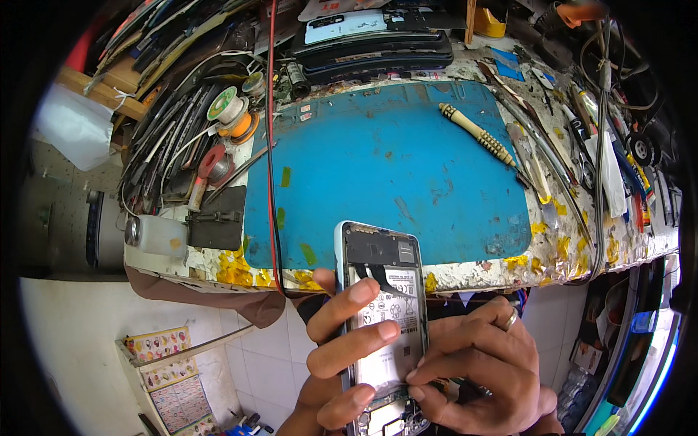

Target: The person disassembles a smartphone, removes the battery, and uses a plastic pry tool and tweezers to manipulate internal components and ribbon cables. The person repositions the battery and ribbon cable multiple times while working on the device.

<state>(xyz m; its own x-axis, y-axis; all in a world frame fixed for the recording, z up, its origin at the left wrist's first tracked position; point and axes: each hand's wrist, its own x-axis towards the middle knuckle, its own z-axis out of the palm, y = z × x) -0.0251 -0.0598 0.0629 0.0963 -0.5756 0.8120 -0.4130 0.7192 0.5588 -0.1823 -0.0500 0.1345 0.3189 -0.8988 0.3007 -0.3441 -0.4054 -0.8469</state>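
Note:
An opened smartphone [378,247], its back cover off, stands tilted upright in front of the bench. Inside it show a silver-white battery [385,352], a dark flat cable [376,275] over the battery's upper end, and a bare circuit section at the bottom. My left hand [349,327] is closed around the phone, its fingertips lying across the battery side. My right hand [483,363], with a ring on one finger, pinches at the phone's lower right edge, by the battery's lower end. What those fingertips hold, if anything, is hidden.
A blue work mat [363,167] covers the bench, with a beige ribbed-handled tool [476,134] on it. Wire spools [227,109] and a clear bottle [156,235] stand left. A red-and-black cable [270,145] crosses the mat. Stacked phone parts [374,54] lie behind; tweezers and tools crowd the right.

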